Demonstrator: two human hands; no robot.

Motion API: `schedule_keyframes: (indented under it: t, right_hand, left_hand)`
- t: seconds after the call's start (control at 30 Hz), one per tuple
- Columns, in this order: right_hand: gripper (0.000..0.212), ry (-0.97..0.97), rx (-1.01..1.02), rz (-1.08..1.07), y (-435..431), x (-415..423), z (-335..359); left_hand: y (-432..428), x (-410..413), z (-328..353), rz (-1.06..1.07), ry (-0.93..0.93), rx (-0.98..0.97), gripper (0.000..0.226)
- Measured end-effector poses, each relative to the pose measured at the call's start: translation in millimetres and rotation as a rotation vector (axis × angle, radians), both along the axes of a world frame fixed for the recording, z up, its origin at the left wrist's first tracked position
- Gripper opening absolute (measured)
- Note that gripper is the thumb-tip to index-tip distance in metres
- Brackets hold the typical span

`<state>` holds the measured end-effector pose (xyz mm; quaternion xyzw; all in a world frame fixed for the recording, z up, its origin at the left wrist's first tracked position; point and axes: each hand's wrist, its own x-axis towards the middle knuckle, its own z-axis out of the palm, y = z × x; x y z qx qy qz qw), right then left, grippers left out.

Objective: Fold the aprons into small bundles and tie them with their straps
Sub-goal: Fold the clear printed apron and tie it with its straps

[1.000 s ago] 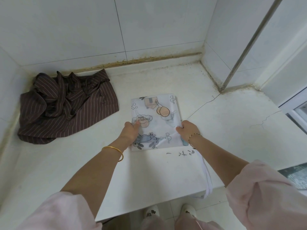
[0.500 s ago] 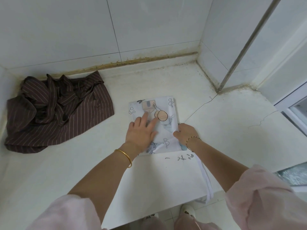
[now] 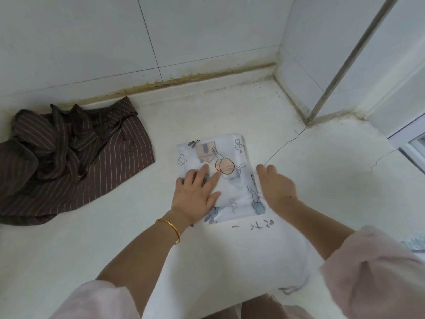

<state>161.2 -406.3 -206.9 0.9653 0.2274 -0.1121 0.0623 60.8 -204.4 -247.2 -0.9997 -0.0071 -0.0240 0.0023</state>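
White printed apron sits mid-worktop, already folded down to a flat rectangle, edges roughly squared. That's a partial fold only, not a small bundle yet, by my read.

Your left hand lies flat on its near-left part, fingers spread and pressing the cloth down. Your right hand is at the apron's right edge, blurred; fingers look loosely together and slightly curled, but you can't tell from this view whether they pinch the edge or just touch it.

Straps: not clearly visible. There's a faint pale loop near the worktop's front edge that may be one, too washed out to confirm. Nothing is tied.

Second one, the brown striped apron, is well apart to the left against the wall, crumpled in a heap, untouched.

Status as I judge it:
- white apron: folded partway, needs at least another fold or roll to get small
- strap wrap and knot: not started
- brown apron: everything left

So you're well under halfway. Find the straps before the next fold, or they may get buried inside.
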Motion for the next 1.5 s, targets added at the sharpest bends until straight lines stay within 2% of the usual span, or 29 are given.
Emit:
schedule_keyframes:
  t: [0.1,0.17,0.23,0.3,0.37,0.47,0.57,0.67,0.73,0.9,1.0,1.07,1.13,1.2,1.3,1.4,1.5]
  right_hand:
    - [0.032,0.013,0.038,-0.007,1,34,14]
    - [0.03,0.011,0.241,-0.05,24,53,26]
    - [0.041,0.024,0.412,-0.005,53,67,33]
    - [0.056,0.121,0.349,0.125,79,79,33]
    - [0.066,0.273,0.168,0.15,92,87,27]
    - [0.069,0.298,-0.067,0.186,100,95,19]
    - [0.078,0.301,-0.118,0.164,106,99,18]
    - [0.087,0.378,-0.168,0.129,112,108,20]
    - [0.083,0.405,-0.212,0.114,114,114,23]
    - [0.051,0.507,-0.255,0.152,115,120,28]
    - [0.046,0.726,-0.153,0.104,109,121,32]
    - [0.047,0.751,-0.067,0.153,103,121,40]
    - [0.045,0.645,0.019,0.255,99,125,52]
    - [0.043,0.514,0.134,0.318,97,130,70]
    - [0.032,0.183,0.285,0.39,94,139,97]
    - [0.024,-0.196,0.546,0.416,92,144,124]
    - [0.029,-0.551,0.755,0.455,84,141,140]
  left_hand:
    - [16,22,23,-0.029,-0.153,-0.216,0.04]
    - [30,45,33,0.044,-0.205,-0.195,0.043]
    - [40,66,40,0.125,-0.176,-0.124,0.041]
    - [44,80,41,0.197,0.034,-0.137,0.048]
    - [45,83,33,0.182,0.215,-0.144,0.056]
    - [43,85,28,0.134,0.246,-0.018,0.062]
    - [44,96,34,0.152,0.292,0.023,0.062]
    - [46,110,44,0.145,0.39,-0.016,0.066]
    - [50,117,47,0.141,0.441,-0.037,0.068]
    - [51,122,51,0.115,0.463,-0.062,0.067]
    - [52,118,51,0.112,0.465,-0.137,0.066]
    - [55,117,57,0.113,0.459,-0.215,0.064]
    - [61,120,71,0.115,0.475,-0.298,0.058]
    - [66,124,93,0.111,0.489,-0.342,0.042]
    - [71,132,131,0.117,0.359,-0.309,0.03]
    - [71,136,169,0.123,0.03,-0.201,0.015]
    - [62,131,190,0.042,-0.415,0.102,0.009]
